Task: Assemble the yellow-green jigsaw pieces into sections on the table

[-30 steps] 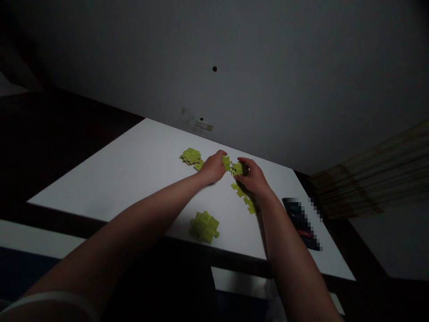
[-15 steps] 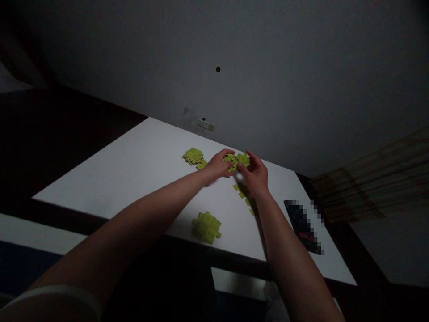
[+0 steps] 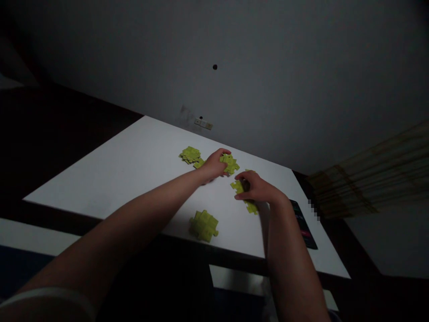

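Observation:
Yellow-green jigsaw puzzle pieces lie in several groups on a white table (image 3: pixel 117 188). My left hand (image 3: pixel 213 164) has its fingertips against a small joined cluster of pieces (image 3: pixel 229 164), and I cannot tell if it grips them. My right hand (image 3: pixel 254 187) curls over a yellow-green puzzle piece (image 3: pixel 237 186), just above a short strip of pieces (image 3: pixel 251 207). A stacked pile of pieces (image 3: pixel 189 155) lies left of my left hand. A larger joined block of pieces (image 3: pixel 203 226) sits nearer the front edge, between my forearms.
A dark flat object, partly blurred, perhaps a phone (image 3: pixel 304 223), lies at the table's right side beside my right forearm. A white wall with a small plate (image 3: pixel 203 124) rises behind the table. A bamboo blind (image 3: pixel 368 179) hangs at the right.
My hands have drawn apart. The right hand has moved down and to the right, away from the left hand, and the cluster they held together has separated.

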